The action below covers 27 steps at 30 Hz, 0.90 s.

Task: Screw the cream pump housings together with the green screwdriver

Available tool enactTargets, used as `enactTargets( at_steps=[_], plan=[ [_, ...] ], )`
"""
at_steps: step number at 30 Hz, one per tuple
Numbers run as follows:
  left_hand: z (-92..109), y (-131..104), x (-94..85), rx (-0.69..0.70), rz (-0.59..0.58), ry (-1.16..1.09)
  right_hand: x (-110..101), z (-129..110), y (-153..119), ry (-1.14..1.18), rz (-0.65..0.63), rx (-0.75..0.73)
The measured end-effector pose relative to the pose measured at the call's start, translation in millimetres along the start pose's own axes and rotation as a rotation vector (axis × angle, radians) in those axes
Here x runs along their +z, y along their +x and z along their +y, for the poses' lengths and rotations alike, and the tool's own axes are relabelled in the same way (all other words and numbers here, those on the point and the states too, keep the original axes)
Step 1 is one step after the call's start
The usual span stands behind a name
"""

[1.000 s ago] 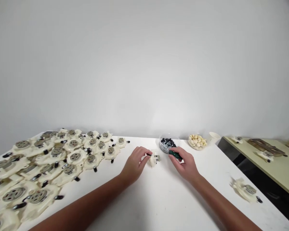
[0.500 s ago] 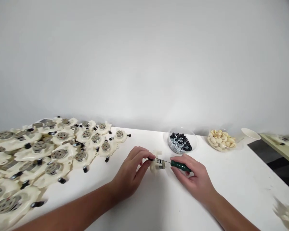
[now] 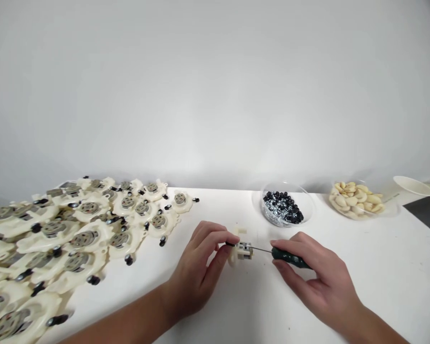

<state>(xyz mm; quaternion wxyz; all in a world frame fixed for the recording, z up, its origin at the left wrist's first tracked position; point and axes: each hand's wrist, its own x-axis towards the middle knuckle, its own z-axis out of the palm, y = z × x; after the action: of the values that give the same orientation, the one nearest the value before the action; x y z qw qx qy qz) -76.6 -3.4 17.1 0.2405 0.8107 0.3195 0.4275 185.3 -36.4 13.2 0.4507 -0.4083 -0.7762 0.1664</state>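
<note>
Motor assembly sits on white table, between both hands: cream side left, gray motor end pointing right, motor's long axis roughly left-right. Pile of similar units at left. Right hand has fingers closed round green screwdriver, shaft aimed left, tip at the motor. Left hand has thumb and index nearly together, pinching black piece at the assembly's left side, fingertips just beside the cream part. Behind: clear bowl of black parts; paper cup, faint print, unreadable.
</note>
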Motion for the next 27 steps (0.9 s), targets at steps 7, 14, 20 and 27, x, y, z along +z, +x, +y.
enactTargets(
  at_steps=[7, 14, 20, 27],
  plan=[
    [0.2, -0.1, 0.0, 0.035, -0.009, 0.01, 0.8, 0.7, 0.7, -0.045, -0.014, -0.015],
    [-0.6, -0.6, 1.6, 0.03, -0.011, 0.0, -0.4, -0.5, -0.6, -0.127, -0.013, -0.007],
    [-3.1, -0.8, 2.9, 0.02, -0.01, -0.024, -1.3, -0.7, 0.7, -0.135, 0.005, -0.011],
    [-1.3, -0.6, 2.4, 0.008, -0.012, -0.034, -0.9, -3.1, 2.1, -0.109, -0.004, -0.011]
  ],
)
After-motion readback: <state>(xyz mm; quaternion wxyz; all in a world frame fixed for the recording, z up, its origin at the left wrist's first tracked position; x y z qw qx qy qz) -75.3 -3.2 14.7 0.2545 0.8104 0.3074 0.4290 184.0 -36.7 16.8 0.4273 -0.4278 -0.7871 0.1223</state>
